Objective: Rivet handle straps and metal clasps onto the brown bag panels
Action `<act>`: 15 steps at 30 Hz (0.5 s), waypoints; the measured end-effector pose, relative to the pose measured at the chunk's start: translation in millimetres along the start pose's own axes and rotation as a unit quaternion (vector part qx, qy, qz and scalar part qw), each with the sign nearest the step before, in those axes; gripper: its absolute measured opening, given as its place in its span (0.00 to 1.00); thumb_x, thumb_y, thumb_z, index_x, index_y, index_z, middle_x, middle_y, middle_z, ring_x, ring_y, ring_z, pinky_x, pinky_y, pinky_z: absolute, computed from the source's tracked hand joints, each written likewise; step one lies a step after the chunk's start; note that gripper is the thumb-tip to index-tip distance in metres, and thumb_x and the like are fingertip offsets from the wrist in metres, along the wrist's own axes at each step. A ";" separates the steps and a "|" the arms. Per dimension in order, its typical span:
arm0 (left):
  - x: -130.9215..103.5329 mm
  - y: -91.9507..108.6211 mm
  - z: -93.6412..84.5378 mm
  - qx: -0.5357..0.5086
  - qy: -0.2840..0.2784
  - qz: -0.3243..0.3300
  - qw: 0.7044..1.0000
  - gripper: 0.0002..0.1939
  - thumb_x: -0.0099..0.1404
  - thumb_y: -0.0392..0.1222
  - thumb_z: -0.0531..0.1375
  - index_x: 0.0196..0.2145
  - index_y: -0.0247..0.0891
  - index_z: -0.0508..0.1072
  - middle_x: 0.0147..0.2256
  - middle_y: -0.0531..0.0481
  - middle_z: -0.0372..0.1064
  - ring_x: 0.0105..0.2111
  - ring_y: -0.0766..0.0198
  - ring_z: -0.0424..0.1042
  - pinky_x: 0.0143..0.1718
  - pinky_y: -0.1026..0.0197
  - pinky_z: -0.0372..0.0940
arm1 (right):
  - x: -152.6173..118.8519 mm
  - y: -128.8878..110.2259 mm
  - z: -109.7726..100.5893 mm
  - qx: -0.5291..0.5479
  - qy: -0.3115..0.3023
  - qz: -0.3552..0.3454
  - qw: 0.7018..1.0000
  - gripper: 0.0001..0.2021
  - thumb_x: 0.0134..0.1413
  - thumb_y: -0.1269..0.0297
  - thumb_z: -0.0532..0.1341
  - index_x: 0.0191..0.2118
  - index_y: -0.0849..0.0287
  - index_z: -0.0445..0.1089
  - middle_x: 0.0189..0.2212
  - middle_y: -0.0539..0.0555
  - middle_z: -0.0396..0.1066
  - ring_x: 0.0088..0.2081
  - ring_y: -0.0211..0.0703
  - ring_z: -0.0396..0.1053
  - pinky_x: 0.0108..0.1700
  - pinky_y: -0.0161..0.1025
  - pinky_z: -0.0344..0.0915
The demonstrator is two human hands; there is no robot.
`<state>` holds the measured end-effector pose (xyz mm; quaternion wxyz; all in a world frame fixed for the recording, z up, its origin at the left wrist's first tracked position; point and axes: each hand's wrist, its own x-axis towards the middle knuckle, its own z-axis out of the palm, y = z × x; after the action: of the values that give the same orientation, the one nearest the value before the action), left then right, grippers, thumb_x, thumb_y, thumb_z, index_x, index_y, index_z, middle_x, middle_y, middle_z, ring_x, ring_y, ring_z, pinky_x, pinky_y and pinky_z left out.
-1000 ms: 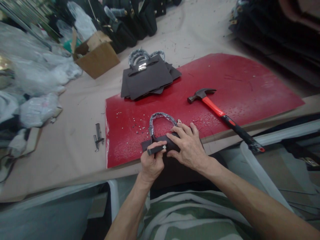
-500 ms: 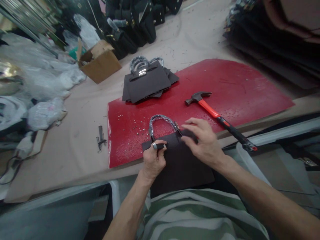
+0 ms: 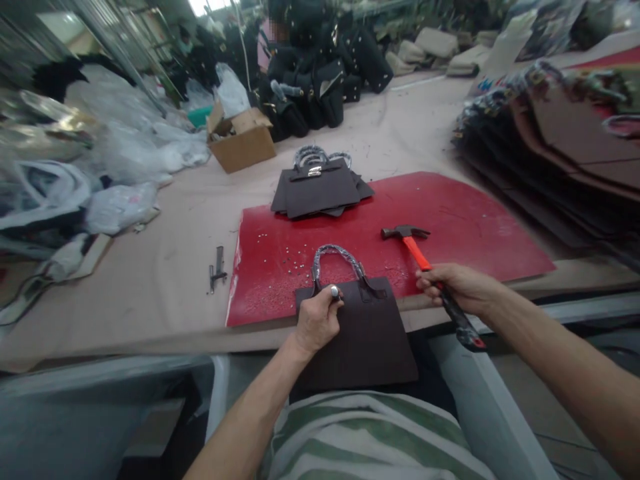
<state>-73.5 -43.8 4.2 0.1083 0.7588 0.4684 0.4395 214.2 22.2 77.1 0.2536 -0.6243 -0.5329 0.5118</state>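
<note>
The left hand (image 3: 317, 322) is clamped on a short tool (image 3: 335, 292) with a shiny round top, its fingers wrapped closely around it; the tool's lower end is hidden by the fingers. It stands over the far left part of a dark brown bag panel (image 3: 367, 340), close to the left foot of the plastic-wrapped handle (image 3: 336, 249).

The panel's far part lies on the near edge of a red mat (image 3: 465, 220), while its near part reaches past the table (image 3: 185, 247) edge towards the striped shirt (image 3: 375, 440).

The right hand (image 3: 453, 287) is clasped around the grip of a hammer (image 3: 415, 253), to the right of the panel and apart from it. The hammer's head is over the mat, pointing away from the person; whether it touches the mat, I cannot tell.

Small pale bits (image 3: 297, 257) are scattered on the left of the mat, and a few dark metal pieces (image 3: 219, 267) lie on the table just left of it. A pile of panels (image 3: 320, 190) with 2 or more wrapped handles rests on the mat's far left edge. Farther left are a cardboard box (image 3: 247, 148) and clear plastic bags (image 3: 130, 133); at the far right is a tall stack of dark pieces (image 3: 575, 133).
</note>
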 end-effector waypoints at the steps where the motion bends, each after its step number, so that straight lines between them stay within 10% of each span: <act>1: -0.1 -0.1 0.6 -0.001 0.001 0.000 1.000 0.07 0.69 0.33 0.54 0.43 0.40 0.69 0.35 0.47 0.77 0.35 0.61 0.80 0.38 0.63 0.74 | -5.6 -7.0 4.2 0.010 -0.017 0.007 1.000 0.09 0.46 0.56 0.58 0.26 0.53 0.58 0.19 0.47 0.56 0.18 0.35 0.52 0.20 0.36 0.56; 7: -0.9 -2.0 4.3 0.001 0.009 0.003 1.000 0.09 0.67 0.31 0.55 0.44 0.39 0.68 0.34 0.47 0.77 0.35 0.59 0.80 0.38 0.61 0.75 | -66.5 -40.9 22.8 -0.050 0.099 -0.106 0.988 0.18 0.63 0.45 0.51 0.29 0.53 0.57 0.19 0.45 0.56 0.17 0.34 0.53 0.19 0.34 0.51; 11: -1.8 -3.3 6.0 0.007 0.011 0.004 1.000 0.09 0.67 0.31 0.55 0.44 0.39 0.68 0.34 0.47 0.77 0.34 0.59 0.80 0.38 0.61 0.75 | -96.3 -49.3 26.5 -0.305 0.151 -0.341 0.876 0.18 0.67 0.50 0.50 0.28 0.54 0.59 0.16 0.47 0.60 0.16 0.37 0.57 0.22 0.37 0.48; 15: -2.7 -4.8 7.2 0.003 0.010 0.008 1.000 0.08 0.67 0.32 0.55 0.43 0.39 0.69 0.34 0.47 0.77 0.34 0.60 0.80 0.36 0.63 0.75 | -108.8 -63.8 20.4 -0.436 0.120 -0.422 0.786 0.17 0.70 0.56 0.48 0.27 0.53 0.58 0.15 0.46 0.61 0.14 0.36 0.53 0.21 0.39 0.43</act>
<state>-71.4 -41.7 -4.4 0.0979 0.7588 0.4644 0.4461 179.7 -63.7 165.1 0.2072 -0.4374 -0.8750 -0.0120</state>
